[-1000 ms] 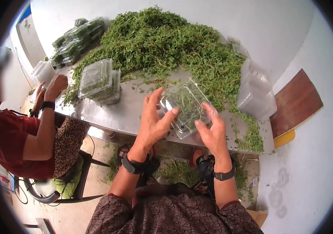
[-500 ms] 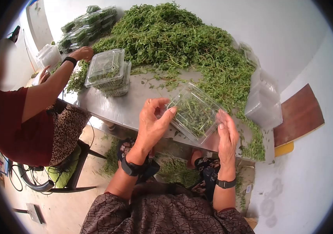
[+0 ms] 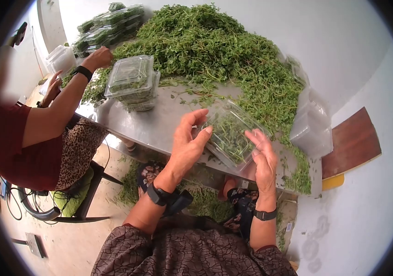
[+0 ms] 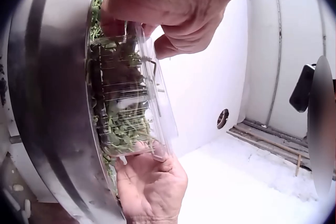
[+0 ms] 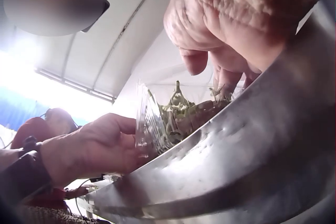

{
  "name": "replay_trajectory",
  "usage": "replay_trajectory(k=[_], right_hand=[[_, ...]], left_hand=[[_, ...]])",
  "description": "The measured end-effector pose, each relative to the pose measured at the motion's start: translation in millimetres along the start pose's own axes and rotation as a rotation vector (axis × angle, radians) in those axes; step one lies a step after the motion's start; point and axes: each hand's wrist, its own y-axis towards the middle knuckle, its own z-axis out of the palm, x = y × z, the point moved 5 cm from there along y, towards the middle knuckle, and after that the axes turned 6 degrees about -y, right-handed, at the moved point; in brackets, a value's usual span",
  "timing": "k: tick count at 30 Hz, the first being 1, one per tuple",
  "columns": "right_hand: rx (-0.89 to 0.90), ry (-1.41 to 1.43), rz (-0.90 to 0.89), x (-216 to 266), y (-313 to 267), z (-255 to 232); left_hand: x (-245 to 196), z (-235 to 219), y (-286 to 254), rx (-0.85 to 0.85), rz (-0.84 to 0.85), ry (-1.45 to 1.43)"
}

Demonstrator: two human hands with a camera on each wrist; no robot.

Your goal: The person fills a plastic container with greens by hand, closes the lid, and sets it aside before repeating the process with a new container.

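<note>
A clear plastic clamshell box with green sprigs inside sits tilted near the front edge of the metal table, its lid down over the greens. At the box's left side, my left hand pinches the rim, thumb on top and fingers curled around the far corner. My right hand grips the opposite end, fingertips on the lid and thumb along the near edge. In the left wrist view the box stands between both hands, and stems show through its ribbed wall.
A large heap of leafy greens covers the table's back. Filled boxes are stacked at the left, with more behind. Nested clear containers stand at the right by a brown board. Another person works at the left.
My fingers have moved from spread above the box to its two ends. The right hand has shifted along its right end. The other person's arm has reached toward the heap.
</note>
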Motion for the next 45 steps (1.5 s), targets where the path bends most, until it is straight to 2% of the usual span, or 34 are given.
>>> replay_trajectory(k=[2, 4, 8, 10, 11, 13, 15, 17, 19, 26, 28, 31, 33, 34, 37, 38, 40, 41, 43, 45], right_hand=[[0.053, -0.004, -0.007, 5, 3, 1], [0.120, 0.121, 0.166, 10, 5, 1], [0.148, 0.080, 0.119, 7, 8, 0], [0.178, 0.072, 0.200, 8, 13, -2], [0.176, 0.070, 0.197, 4, 16, -3], [0.218, -0.105, 0.060, 2, 21, -3], [0.197, -0.028, 0.115, 7, 20, -5], [0.176, 0.051, 0.175, 10, 17, -6], [-0.012, 0.237, 0.192, 9, 15, -16], [-0.052, 0.214, 0.203, 5, -7, -14], [-0.046, 0.216, 0.064, 12, -11, -14], [-0.011, 0.165, 0.041, 13, -13, -14], [-0.004, 0.193, 0.036, 13, -15, -13], [-0.004, 0.220, 0.033, 12, -17, -13], [0.029, 0.343, -0.027, 6, -22, -17], [0.035, 0.342, -0.026, 1, -22, -17], [0.029, 0.582, -0.015, -7, -23, -18], [0.032, 0.580, -0.014, -7, -24, -18], [0.034, 0.675, -0.024, -5, -23, -20], [0.057, 0.641, -0.024, -10, -25, -22]], left_hand=[[7, 2, 0, 0.037, -0.107, -0.077], [9, 1, 0, 0.034, -0.084, -0.071], [7, 3, -3, 0.025, -0.053, -0.088], [3, 2, -3, 0.042, -0.043, -0.033], [1, 2, -3, 0.059, -0.032, 0.024], [4, -3, 0, 0.057, -0.005, 0.081], [3, -4, 1, 0.052, 0.018, 0.139], [5, -6, 4, 0.033, -0.095, -0.006], [5, -7, 6, 0.063, -0.106, -0.062], [0, -8, -8, 0.124, -0.044, -0.161], [0, -10, -16, 0.126, -0.032, -0.194], [-4, -10, -26, 0.133, -0.051, -0.110], [-18, -7, -30, 0.172, 0.231, 0.173], [-18, -8, -32, 0.163, 0.228, 0.175], [-28, -6, -38, 0.229, 0.397, 0.280], [-29, -7, -39, 0.222, 0.394, 0.279], [-32, -4, -43, 0.290, 0.483, 0.389], [-30, -6, -45, 0.325, 0.501, 0.413], [-30, -10, -49, 0.282, 0.473, 0.355], [-30, -13, -51, 0.243, 0.438, 0.299]])
